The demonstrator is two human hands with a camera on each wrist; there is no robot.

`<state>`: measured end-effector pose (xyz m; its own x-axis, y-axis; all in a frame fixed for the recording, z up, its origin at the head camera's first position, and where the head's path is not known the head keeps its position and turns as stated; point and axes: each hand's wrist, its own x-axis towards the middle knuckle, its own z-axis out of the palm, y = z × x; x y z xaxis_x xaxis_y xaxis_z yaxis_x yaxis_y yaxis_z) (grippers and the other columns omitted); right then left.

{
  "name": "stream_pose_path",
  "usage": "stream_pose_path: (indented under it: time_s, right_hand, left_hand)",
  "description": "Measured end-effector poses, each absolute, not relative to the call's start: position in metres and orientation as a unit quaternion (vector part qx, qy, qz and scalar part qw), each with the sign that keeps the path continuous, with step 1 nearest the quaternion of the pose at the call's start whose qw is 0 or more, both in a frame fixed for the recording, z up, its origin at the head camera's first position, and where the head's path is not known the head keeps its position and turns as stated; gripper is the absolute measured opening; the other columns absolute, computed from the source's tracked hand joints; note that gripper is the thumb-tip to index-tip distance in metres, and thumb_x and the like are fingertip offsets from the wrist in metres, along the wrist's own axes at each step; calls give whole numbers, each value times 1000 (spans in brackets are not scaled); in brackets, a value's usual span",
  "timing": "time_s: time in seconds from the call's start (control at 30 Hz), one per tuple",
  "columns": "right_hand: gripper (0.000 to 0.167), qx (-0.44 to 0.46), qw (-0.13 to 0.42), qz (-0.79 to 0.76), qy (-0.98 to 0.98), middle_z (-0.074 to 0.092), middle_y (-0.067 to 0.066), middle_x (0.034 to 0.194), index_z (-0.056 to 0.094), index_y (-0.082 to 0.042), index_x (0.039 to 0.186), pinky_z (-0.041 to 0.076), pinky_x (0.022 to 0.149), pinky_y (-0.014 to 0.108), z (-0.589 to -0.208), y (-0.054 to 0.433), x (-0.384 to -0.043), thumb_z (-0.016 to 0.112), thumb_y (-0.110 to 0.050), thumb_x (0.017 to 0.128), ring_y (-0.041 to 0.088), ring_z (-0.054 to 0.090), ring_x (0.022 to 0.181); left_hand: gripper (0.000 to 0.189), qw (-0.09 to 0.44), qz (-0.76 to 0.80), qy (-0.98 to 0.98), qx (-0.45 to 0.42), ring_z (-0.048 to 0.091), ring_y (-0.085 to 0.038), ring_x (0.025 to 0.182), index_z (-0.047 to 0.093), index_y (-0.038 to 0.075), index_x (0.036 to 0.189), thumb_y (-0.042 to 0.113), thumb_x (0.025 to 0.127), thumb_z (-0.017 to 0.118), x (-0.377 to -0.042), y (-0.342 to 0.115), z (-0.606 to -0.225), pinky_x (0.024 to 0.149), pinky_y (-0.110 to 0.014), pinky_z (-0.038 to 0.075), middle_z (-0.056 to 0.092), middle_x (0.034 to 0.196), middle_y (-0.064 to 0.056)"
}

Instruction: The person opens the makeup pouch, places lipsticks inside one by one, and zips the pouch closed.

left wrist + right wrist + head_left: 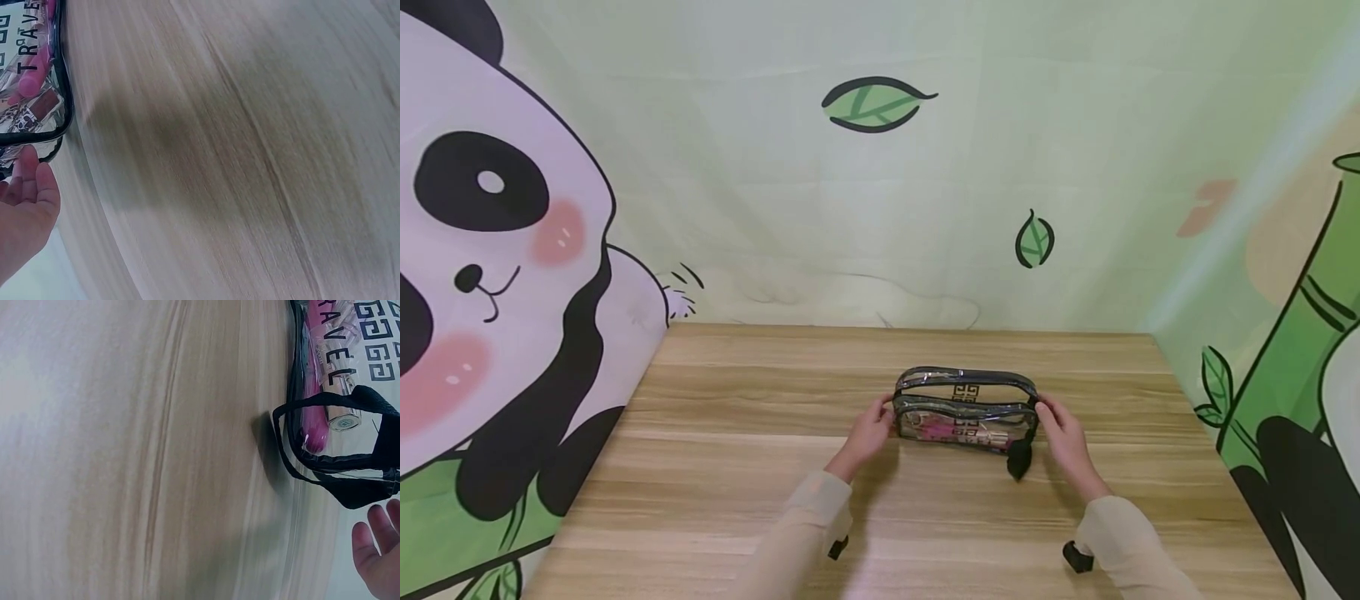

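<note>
A clear pouch [925,431] with black trim, a zip and a black maze-like print stands upright in front of me. My left hand [871,427] holds its left end, and my right hand [1063,433] pinches its upper right corner. Through the plastic show a pink stick-like item [315,432], a tube with a shiny end [343,417] and other small pieces. A black strap loop [1019,458] hangs from the right end. In the left wrist view the left hand's fingers [28,181] lie at the pouch's end; the right thumb is hidden in the right wrist view.
The pouch is over a wood-grain table [737,467]. Behind it rises a pale green backdrop [760,167] printed with leaves, bamboo and a large panda [512,275]. Black straps [1078,557] show under both sleeves.
</note>
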<state>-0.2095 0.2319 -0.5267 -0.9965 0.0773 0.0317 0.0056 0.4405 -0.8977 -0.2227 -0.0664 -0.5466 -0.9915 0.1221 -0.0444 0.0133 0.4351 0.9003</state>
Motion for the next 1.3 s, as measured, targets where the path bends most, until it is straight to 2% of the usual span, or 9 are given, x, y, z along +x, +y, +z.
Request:
stream_pose_path:
  time_s: [0.1,0.23,0.3,0.43,0.53,0.67,0.83,1.03,1.3]
  right_hand:
    - [48,-4,38,538,-842,41,20,133,39,0,131,29,80,-2,-526,231,-209,36,-31,95,13,42,116]
    - [49,19,47,538,-842,38,21,135,34,0,133,30,82,3,-525,230,-209,36,-29,95,28,38,120]
    - [48,31,55,541,-839,38,22,134,33,1,134,31,81,4,-523,228,-209,38,-25,95,30,39,118]
    - [46,52,68,543,-835,41,23,131,33,-1,134,33,76,4,-521,225,-209,42,-19,93,29,41,113]
    - [47,58,65,543,-836,42,23,130,32,-5,136,34,73,5,-520,224,-208,44,-18,92,28,42,112]
    - [49,53,49,544,-836,42,22,130,31,-9,137,35,72,6,-517,223,-207,45,-20,92,28,41,114]
    - [49,46,45,539,-840,41,26,129,30,-3,136,34,71,6,-502,216,-200,44,-17,92,33,40,113]
    - [47,32,56,532,-845,40,26,130,31,-2,135,37,77,19,-493,209,-195,43,-15,92,34,41,113]
    - [48,28,50,532,-845,39,20,134,30,-10,137,39,80,26,-520,219,-207,44,-20,92,28,40,116]
  left_hand:
    - [35,53,550,833,42,60,-27,83,41,4,127,12,93,36,-228,-69,-556,76,-37,48,60,102,-20]
    - [36,25,569,818,80,60,-16,72,43,12,126,28,95,36,-256,-76,-615,66,-29,48,61,93,-9]
    - [38,25,577,812,86,60,-15,70,43,12,127,31,94,36,-265,-78,-633,63,-28,48,61,92,-7]
    - [38,67,593,802,42,61,-25,76,41,6,129,22,94,37,-261,-74,-623,67,-34,50,60,98,-16]
    - [37,61,611,788,45,60,-20,75,43,7,127,23,94,38,-263,-74,-627,65,-30,50,60,94,-12]
    - [37,46,643,762,53,57,-10,73,47,13,123,32,92,42,-278,-77,-661,60,-24,49,58,88,-2]
    - [36,67,677,733,18,56,-14,82,46,13,125,27,92,45,-296,-75,-692,67,-29,51,55,92,-7]
    - [39,96,690,717,-11,56,-12,74,49,22,120,39,85,53,-318,-75,-727,62,-27,49,55,87,-2]
    - [32,118,682,719,-62,50,-14,56,48,14,121,25,90,46,-312,-70,-707,52,-30,44,52,80,-5]
